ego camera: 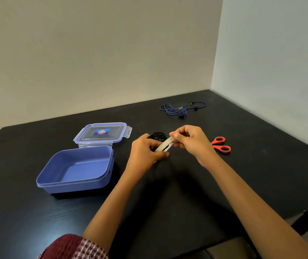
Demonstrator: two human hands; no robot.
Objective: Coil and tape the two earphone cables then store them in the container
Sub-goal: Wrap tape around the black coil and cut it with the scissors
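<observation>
- While the left hand (145, 152) curls its fingers round one black earphone cable (157, 136), wound into a tight coil, and one pale tape roll (165, 144), the right hand (190, 141) pinches the roll's upper edge, just above the surface (243, 174).
- One blue earphone cable (179, 109) lies loose and tangled, well apart, near the far wall.
- One open blue container (78, 186), one lid (101, 133) and one pair of red scissors (221, 144) also lie there.

Table (224, 184) black, faint wood grain. Container (75, 171) periwinkle blue; lid (101, 134) clear with blue-violet rim, blue label with yellow-orange print. Coiled earphone cable (157, 136) black. Second earphone cable (182, 109) dark blue with black parts. Tape roll (163, 145) cream-white, red marking on core. Scissors (220, 144) with orange-red handles. Sleeve (74, 247) maroon, pale pink check pattern. Walls beige and pale grey-white.
</observation>
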